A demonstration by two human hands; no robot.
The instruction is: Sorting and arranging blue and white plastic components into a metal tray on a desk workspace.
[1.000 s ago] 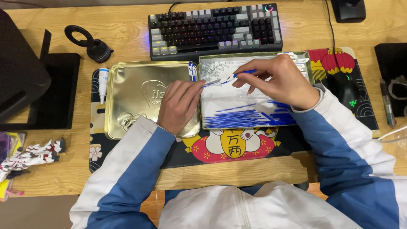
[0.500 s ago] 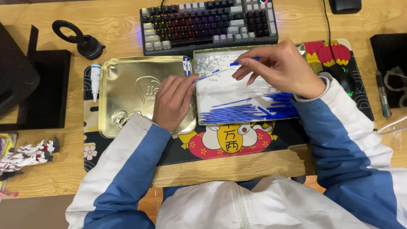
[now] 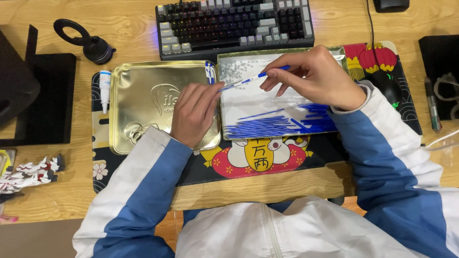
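Note:
A thin blue and white stick [image 3: 248,80] spans between both hands above a shallow tray [image 3: 229,129]. My right hand [image 3: 315,76] pinches its blue end; the fingertips of my left hand [image 3: 193,112] hold its white tip. The tray holds several blue sticks [image 3: 282,123] in its lower part and many small pale pieces [image 3: 236,69] in its top left corner. My left hand rests on a gold tin lid [image 3: 138,105] left of the tray.
A dark keyboard [image 3: 234,24] lies beyond the tray. A small white bottle [image 3: 105,90] lies left of the lid. A black mouse [image 3: 385,86] sits on the patterned desk mat [image 3: 267,157]. A black stand [image 3: 93,45] and black holder [image 3: 38,95] are at left.
The view has shifted slightly. Both hands keep the stick between them; my right hand has moved a little up and right over the tray.

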